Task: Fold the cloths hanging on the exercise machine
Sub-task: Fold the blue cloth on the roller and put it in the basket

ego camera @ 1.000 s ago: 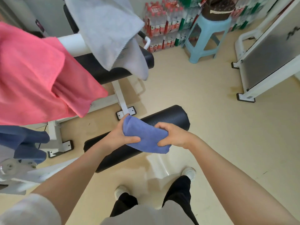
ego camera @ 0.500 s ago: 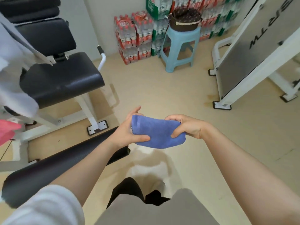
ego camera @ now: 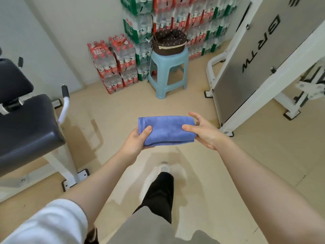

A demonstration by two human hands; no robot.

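Observation:
A folded blue cloth (ego camera: 167, 130) lies flat between both hands at mid-frame, above the floor. My left hand (ego camera: 137, 140) supports its left end from below with the thumb pressed on top. My right hand (ego camera: 202, 131) holds its right end, thumb on top and the other fingers spread behind. The black padded seat of the exercise machine (ego camera: 26, 127) sits at the left edge; no other cloths on it are in view.
A dark woven basket (ego camera: 169, 42) stands on a light blue plastic stool (ego camera: 168, 74) straight ahead. Packs of bottled water (ego camera: 114, 62) are stacked against the wall. A white and grey machine frame (ego camera: 260, 55) rises at the right. One leg and shoe (ego camera: 164, 168) show below the cloth.
The view has swung right and forward; the pink and grey cloths and the black roller left the frame. The blue cloth now lies flatter and wider between my hands, nearer the stool.

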